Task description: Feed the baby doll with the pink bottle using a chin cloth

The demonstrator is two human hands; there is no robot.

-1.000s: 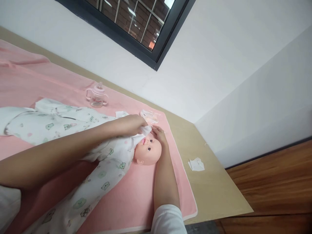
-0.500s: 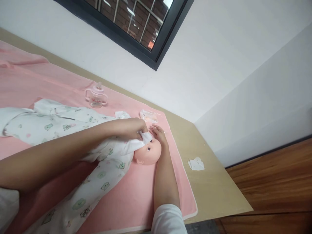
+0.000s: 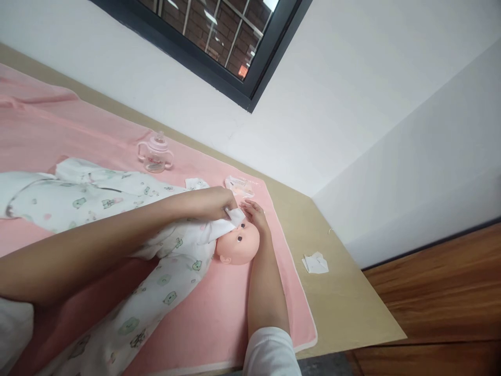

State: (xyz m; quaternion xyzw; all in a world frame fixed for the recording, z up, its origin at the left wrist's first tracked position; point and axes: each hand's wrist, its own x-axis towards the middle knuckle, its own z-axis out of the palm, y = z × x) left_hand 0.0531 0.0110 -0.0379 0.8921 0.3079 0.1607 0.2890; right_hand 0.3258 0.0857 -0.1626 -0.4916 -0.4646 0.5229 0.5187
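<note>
A baby doll lies on its back, its head toward the right, in a white onesie printed with green animals. My left hand is closed on a white tissue, which lies over the lower part of the doll's face. Both eyes of the doll show; its mouth is hidden. Beside the far side of the head rests my right hand, fingers loosely stretched and holding nothing, the wrist close along the crown. I cannot tell how firmly it touches the head.
A pink-handled baby bottle stands on the pink blanket near the wall. Behind my hands lies a clear plastic packet. A crumpled white tissue sits on the bare wooden tabletop. A dark-framed window is above.
My left hand has shifted the tissue slightly on the doll's face, and more of the far eye shows. My right hand stays in place.
</note>
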